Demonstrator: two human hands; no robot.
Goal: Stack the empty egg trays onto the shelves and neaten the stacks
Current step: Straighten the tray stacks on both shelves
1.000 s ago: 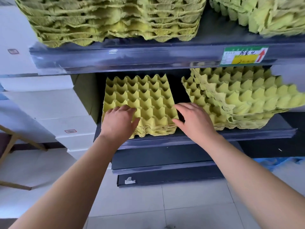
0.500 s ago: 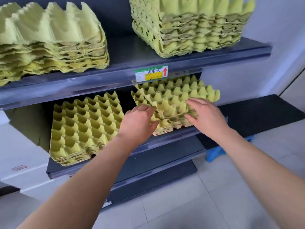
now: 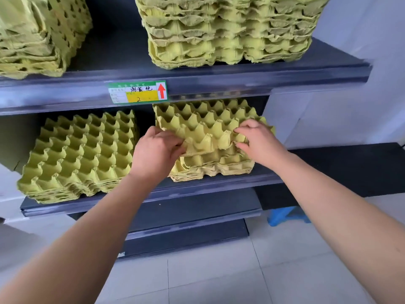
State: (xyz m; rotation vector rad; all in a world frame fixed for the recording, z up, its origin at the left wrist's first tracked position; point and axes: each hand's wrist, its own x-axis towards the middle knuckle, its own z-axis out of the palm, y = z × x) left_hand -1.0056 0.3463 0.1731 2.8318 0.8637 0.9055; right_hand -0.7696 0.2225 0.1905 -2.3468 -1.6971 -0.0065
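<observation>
Head view: left hand (image 3: 156, 150) grip curled round top egg tray (image 3: 203, 126) at its 8 o'clock corner; right hand (image 3: 257, 142) grip pinching 4 o'clock edge.

Left hand (image 3: 156, 150), right hand (image 3: 256, 141) seemingly gripping.

Tag: a shelf tag (image 3: 137, 92) on the front rail of the upper shelf (image 3: 241, 83), upper middle of the frame.
Handwriting: three black Chinese characters on the tag's white strip, reading 鸡蛋托.
Yellow field: a handwritten "2".
Sign: a red arrow (image 3: 161, 90) pointing up, at the tag's right end.
Small print: green header and left column too blurred to read.
</observation>
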